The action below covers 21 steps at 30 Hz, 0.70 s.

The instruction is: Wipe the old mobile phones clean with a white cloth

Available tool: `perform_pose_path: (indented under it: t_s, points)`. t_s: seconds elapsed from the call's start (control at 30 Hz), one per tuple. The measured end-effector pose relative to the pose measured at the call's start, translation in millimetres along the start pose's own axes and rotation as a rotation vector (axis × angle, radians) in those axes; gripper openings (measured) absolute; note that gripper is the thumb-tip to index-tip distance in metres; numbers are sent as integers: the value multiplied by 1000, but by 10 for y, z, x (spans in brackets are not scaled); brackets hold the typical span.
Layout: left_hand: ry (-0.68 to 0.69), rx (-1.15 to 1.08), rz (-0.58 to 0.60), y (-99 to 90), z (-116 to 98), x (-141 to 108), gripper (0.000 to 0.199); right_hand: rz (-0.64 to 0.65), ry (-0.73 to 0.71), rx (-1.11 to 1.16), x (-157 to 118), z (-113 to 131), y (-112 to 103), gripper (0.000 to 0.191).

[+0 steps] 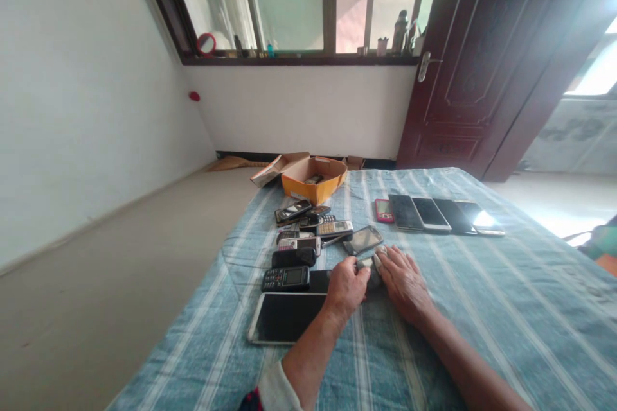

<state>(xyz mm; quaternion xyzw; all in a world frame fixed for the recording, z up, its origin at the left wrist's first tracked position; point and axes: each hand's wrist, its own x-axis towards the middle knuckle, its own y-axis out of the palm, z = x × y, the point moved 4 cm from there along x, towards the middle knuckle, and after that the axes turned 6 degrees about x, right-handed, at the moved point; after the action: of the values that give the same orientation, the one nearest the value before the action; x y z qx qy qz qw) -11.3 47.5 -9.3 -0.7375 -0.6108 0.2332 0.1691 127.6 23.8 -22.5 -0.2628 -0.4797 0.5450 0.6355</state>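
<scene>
Left hand (348, 286) fingers closed around small grey item (373, 277), mostly hidden; right hand (403, 281) fingers bunched over pale cloth (380, 255) against it. Item's over the desk (491, 295), right of the phone pile (334, 228), just nearer than grey-framed phone (363, 240). Can't tell if it touches down.

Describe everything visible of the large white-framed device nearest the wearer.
The large white-framed device looks like a phone or tablet, with rounded corners and a dark screen. It lies flat, screen up, long side left to right on the striped blue cloth. The left hand and forearm hide its right end; contact cannot be judged. A black keypad phone lies beyond it.
</scene>
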Motion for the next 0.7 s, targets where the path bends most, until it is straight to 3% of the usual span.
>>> perform_pose_path:
  t_s: [0.17, 0.37, 0.7]
  points:
    - [70, 50, -21, -35, -59, -69, 30, -21, 6, 27, 14, -61, 19, 43]
    - [154, 131, -11, -77, -103, -152, 42, -99, -101, 122, 3, -36, 88, 43]
    - [202, 193, -58, -60, -103, -233, 36, -169, -172, 372, -72, 104, 125, 41]
